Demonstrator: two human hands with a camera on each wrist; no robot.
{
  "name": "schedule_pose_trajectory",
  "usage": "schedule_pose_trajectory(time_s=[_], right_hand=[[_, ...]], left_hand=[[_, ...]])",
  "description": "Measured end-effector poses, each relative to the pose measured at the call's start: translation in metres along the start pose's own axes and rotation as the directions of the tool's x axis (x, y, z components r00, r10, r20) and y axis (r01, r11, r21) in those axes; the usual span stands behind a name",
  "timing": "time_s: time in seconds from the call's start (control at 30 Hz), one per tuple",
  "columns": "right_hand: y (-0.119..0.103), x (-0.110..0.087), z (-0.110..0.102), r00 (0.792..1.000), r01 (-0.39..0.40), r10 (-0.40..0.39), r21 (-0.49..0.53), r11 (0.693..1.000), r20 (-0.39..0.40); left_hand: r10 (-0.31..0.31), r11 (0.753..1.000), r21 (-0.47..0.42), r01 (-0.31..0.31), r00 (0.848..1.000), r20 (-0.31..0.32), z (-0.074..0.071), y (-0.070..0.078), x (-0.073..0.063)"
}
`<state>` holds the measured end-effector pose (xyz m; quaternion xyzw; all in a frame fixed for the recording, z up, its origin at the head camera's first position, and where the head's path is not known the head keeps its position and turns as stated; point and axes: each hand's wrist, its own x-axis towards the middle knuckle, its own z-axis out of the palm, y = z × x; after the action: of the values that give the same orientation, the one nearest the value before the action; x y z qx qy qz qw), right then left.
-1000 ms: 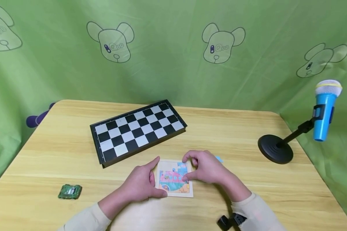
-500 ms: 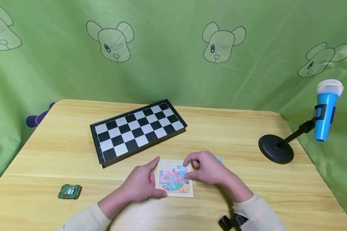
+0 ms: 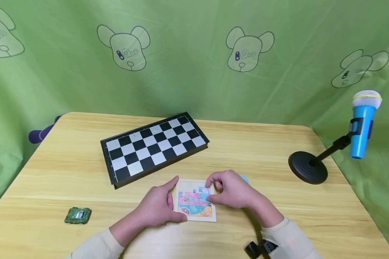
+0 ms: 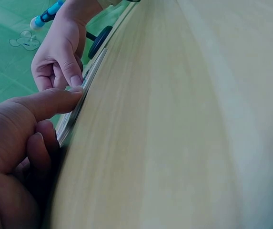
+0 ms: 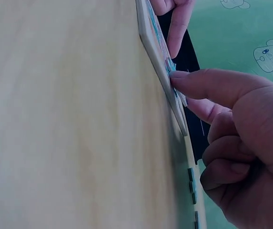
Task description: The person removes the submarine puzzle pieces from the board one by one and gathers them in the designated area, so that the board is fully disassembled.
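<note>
In the head view a small jigsaw puzzle board (image 3: 185,184) with a pale frame lies on the table, partly filled with pink, teal and blue pieces. My left hand (image 3: 159,205) holds its left side, index finger at the far corner and thumb on the near edge. The left wrist view shows that thumb (image 4: 62,101) against the board's edge. At the board's right side my right hand (image 3: 231,189) pinches a blue puzzle piece (image 3: 203,196) between thumb and index finger. In the right wrist view the piece sits tilted over the board's surface, partly hidden by the thumb.
A folded black-and-white chessboard (image 3: 153,149) lies behind the puzzle. To the left is a green toy car (image 3: 78,215). A blue microphone (image 3: 363,131) on a black stand (image 3: 308,167) stands at the right. Loose blue pieces (image 5: 192,185) lie beyond the right hand.
The right index fingertip has come toward the thumb, and the blue piece under these fingers has shifted a little nearer on the board. The left hand stays in place.
</note>
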<state>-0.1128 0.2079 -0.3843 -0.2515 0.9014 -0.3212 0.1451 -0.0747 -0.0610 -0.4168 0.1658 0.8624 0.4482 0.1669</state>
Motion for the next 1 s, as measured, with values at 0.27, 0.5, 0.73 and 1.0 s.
schedule_pose_trajectory(time_s=[0.27, 0.5, 0.73, 1.0], right_hand=[[0.001, -0.007, -0.002, 0.999, 0.005, -0.004, 0.054, 0.999, -0.032], [0.007, -0.017, -0.009, 0.997, 0.010, 0.000, 0.117, 0.993, -0.080], [0.021, -0.031, -0.023, 0.986, -0.011, 0.032, 0.126, 0.992, -0.166], [0.047, -0.051, -0.042, 0.959, -0.048, 0.075, 0.103, 0.994, -0.275]], left_hand=[[-0.004, 1.000, -0.006, 0.004, 1.000, 0.009, 0.000, 0.000, 0.000], [-0.003, 1.000, -0.005, 0.003, 1.000, 0.006, 0.000, -0.001, 0.000], [0.002, 1.000, 0.006, -0.002, 1.000, 0.001, 0.000, 0.000, 0.000], [0.003, 1.000, 0.010, -0.003, 1.000, 0.004, 0.000, 0.000, 0.001]])
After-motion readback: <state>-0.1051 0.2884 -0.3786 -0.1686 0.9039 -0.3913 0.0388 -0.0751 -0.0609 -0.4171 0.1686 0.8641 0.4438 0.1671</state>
